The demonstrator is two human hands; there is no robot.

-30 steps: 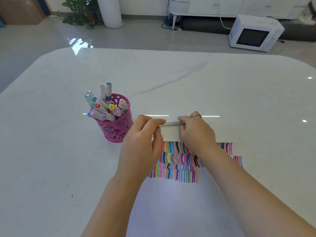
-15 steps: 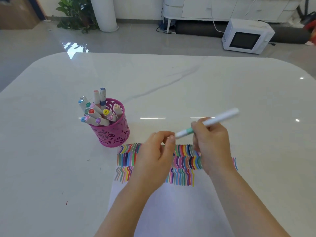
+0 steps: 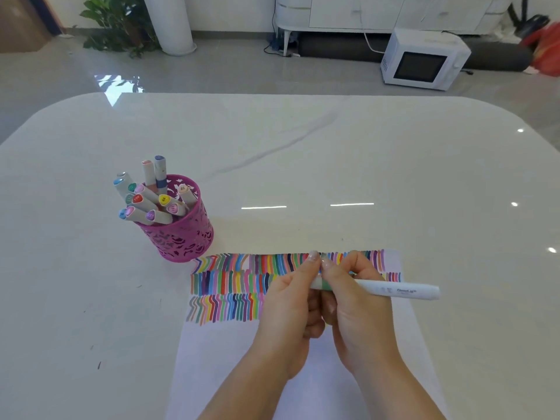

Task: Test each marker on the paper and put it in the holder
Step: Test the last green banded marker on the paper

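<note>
A white marker (image 3: 394, 290) with a green band lies level between my two hands above the paper (image 3: 230, 353), its long end pointing right. My right hand (image 3: 354, 310) grips the barrel near the green band. My left hand (image 3: 291, 301) pinches the marker's left end, which its fingers hide. The paper carries three rows of coloured test strokes across its far part. A pink perforated holder (image 3: 181, 237) stands just left of the paper's far corner and holds several capped markers.
The white marble table (image 3: 333, 165) stretches far beyond the paper on all sides. On the floor behind it stand a white microwave (image 3: 424, 60), a potted plant (image 3: 118, 22) and a white cabinet.
The marker has swung from a raised tilt down to level over the paper. My hands have come together on its left end. The view has shifted so the paper lies more fully in sight.
</note>
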